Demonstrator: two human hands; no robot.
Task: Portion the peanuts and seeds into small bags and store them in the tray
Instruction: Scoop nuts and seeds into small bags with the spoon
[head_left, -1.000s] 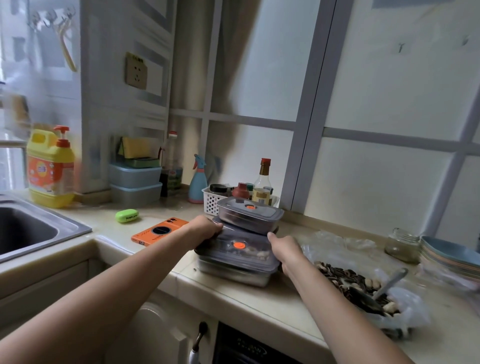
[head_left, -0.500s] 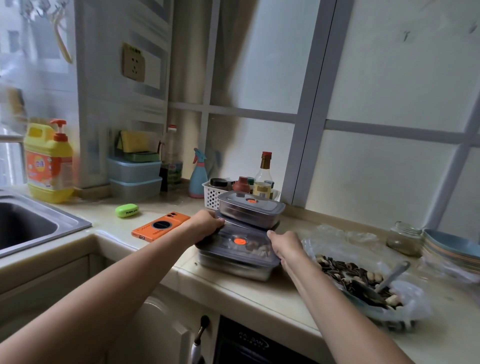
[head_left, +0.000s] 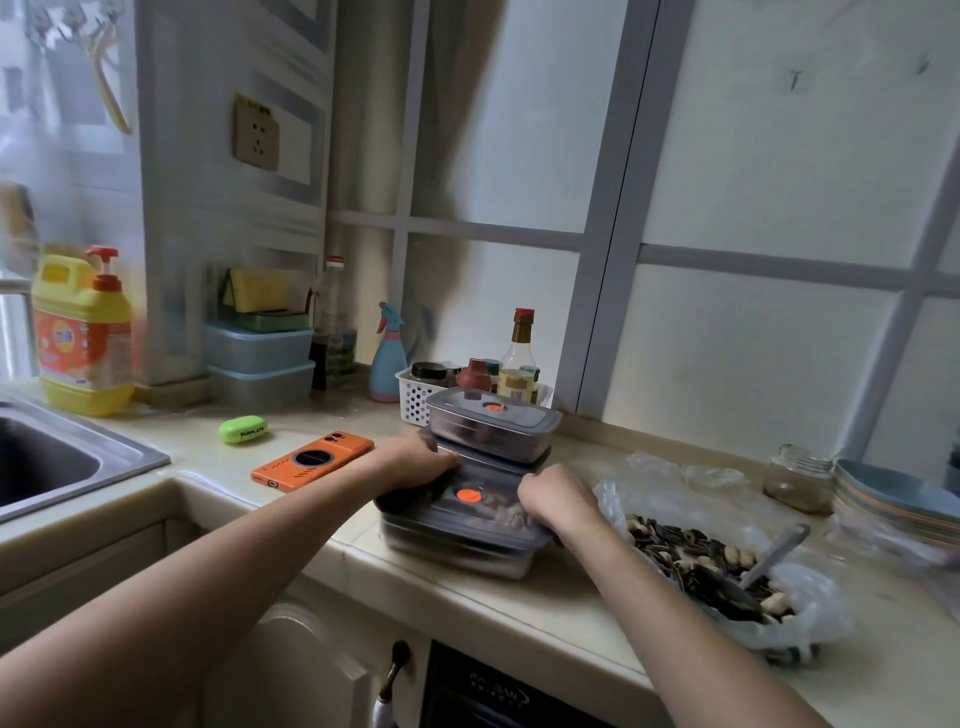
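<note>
Steel tray (head_left: 457, 553): L hand (head_left: 415, 465) grips its left edge, R hand (head_left: 558, 499) its right, arms outstretched.

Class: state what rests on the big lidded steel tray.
A smaller grey-lidded steel box sits on its rear; left hand and right hand grip the tray's lid. The box's contents are hidden.

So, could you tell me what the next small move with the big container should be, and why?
Probably press the lid down evenly to seat it. The left hand and the right hand grip its opposite edges, contents show through it inside the tray, and the small container appears to sit on its rear part, so closing seems likelier than opening.
</note>
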